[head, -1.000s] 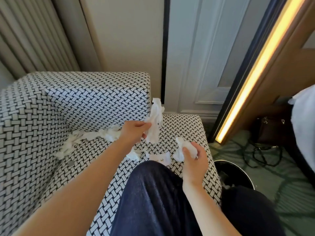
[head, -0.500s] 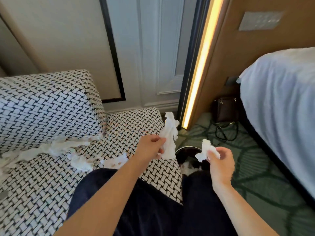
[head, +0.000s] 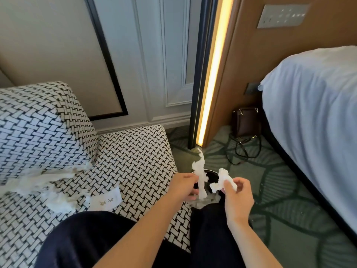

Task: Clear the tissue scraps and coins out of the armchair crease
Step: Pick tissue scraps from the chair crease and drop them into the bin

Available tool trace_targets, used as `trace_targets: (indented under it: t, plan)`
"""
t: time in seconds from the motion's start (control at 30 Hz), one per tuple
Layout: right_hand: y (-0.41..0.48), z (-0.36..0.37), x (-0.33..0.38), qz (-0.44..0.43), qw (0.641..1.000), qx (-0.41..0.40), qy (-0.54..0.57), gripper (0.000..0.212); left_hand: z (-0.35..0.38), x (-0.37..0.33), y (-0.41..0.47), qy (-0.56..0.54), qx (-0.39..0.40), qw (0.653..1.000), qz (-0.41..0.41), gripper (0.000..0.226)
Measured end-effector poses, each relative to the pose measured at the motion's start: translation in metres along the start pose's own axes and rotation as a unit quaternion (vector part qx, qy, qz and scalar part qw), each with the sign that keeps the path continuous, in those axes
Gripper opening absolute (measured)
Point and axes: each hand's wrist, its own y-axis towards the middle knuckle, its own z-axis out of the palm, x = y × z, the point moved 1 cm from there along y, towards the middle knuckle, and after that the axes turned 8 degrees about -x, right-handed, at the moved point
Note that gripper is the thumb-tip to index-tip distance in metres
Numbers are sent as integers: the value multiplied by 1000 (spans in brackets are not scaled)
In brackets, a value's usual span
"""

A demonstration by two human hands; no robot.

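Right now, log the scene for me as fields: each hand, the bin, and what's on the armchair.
left hand: pinches a long tissue strip over the bin
right hand: holds a crumpled tissue over the bin
bin: on the floor beside the armchair, tissue inside
armchair: tissue scraps along the crease, a printed paper slip on the seat
coins: none visible

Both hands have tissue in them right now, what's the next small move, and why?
Probably release both pieces. The left hand pinches a long tissue strip and the right hand a crumpled scrap, both seemingly over the black bin, which already holds tissue. More scraps lie along the armchair crease.
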Motion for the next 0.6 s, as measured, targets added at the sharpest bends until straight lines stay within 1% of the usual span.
trace_targets:
  t: [0.07, 0.1, 0.2, 0.3, 0.4, 0.5, 0.6]
  plan:
    - [7, 2, -5, 29, 1000, -10, 3, 8, 3, 4, 0, -7, 21, 1000, -18, 36]
    - [10, 3, -8, 50, 999, -14, 5, 8, 3, 5, 0, -7, 30, 999, -23, 39]
    - [18, 5, -13, 104, 994, -25, 5, 8, -3, 4, -1, 12, 47, 999, -9, 34]
    - [23, 8, -18, 145, 988, -43, -10, 11, -11, 1, 0, 44, 35, 998, 23, 26]
    - [26, 11, -24, 172, 983, -51, -28, 14, -19, 1, 2, 56, 28, 998, 28, 26]
    - [27, 13, -25, 179, 981, -25, -65, 29, -25, 2, 4, 61, 28, 997, 28, 28]
    - [26, 10, -20, 184, 981, 11, -65, 43, -30, 4, 2, 62, 30, 997, 29, 29]
